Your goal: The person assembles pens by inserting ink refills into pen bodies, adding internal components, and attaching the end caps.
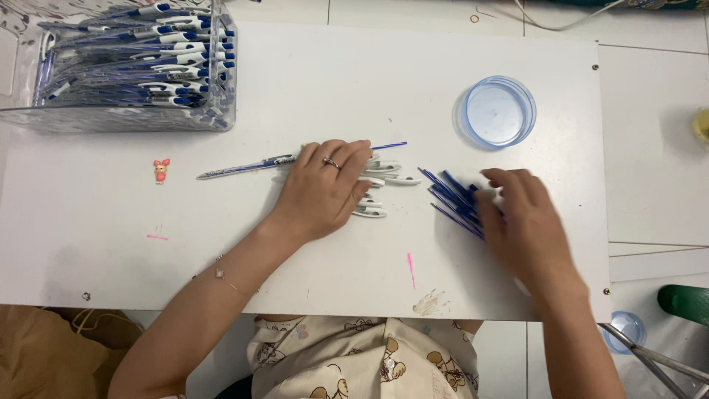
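On a white bench [111, 244], the left hand [325, 188] lies flat, fingers spread narrowly over about 4 white pen caps [384, 179], partly hidden. The blurred right hand [528, 222] presses loosely curled fingers on a fan of blue refills [454, 198], count unclear. 1 assembled pen [244, 168] lies beside.

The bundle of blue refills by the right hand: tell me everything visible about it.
The blue refills are thin, straight sticks, seemingly plastic, lying flat on the white table in a loose fan. Their free ends point up and left; the other ends vanish under the right hand, whose fingers rest on them. How many there are cannot be counted. They lie below the round clear blue dish, apart from it.
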